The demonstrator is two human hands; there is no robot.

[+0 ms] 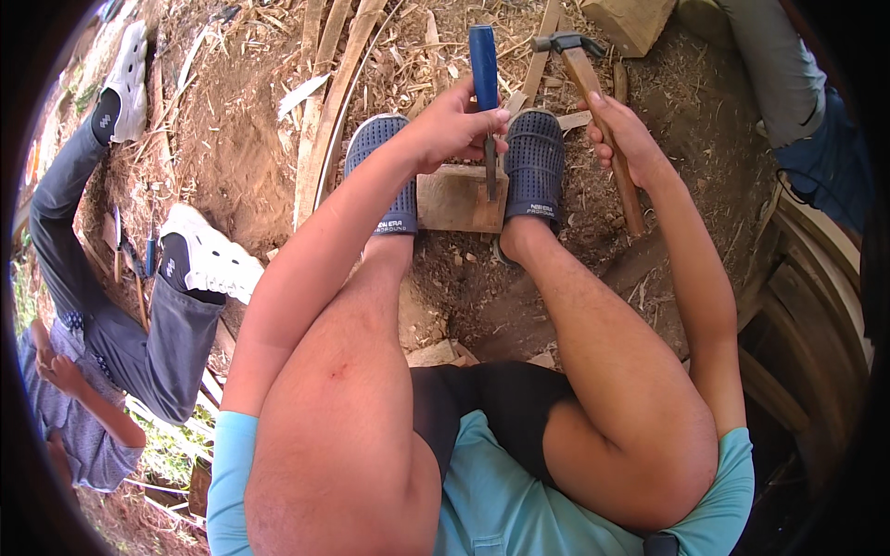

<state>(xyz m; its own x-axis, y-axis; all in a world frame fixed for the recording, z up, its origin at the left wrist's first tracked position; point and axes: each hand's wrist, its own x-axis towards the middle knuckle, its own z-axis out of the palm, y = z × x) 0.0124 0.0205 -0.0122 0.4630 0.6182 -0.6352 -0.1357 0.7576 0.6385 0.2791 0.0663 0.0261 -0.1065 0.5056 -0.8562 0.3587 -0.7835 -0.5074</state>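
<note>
My left hand [461, 130] is closed around a chisel near the base of its blue handle [483, 63]. The chisel's metal blade [490, 176] points down onto a small wooden block [454, 206], which sits on the ground between my two dark blue clogs. In my right hand [623, 139] is a claw hammer, gripped partway along its wooden handle [630, 202]. The hammer's dark metal head [567, 43] is raised at the far end, to the right of the chisel handle and apart from it.
Long wood strips [320, 120] and shavings lie on the dirt ahead. A larger wooden block [630, 23] stands at the far right. On the left sits another person in white clogs [209, 250], near some tools [150, 250]. Another person's leg [774, 65] shows at upper right.
</note>
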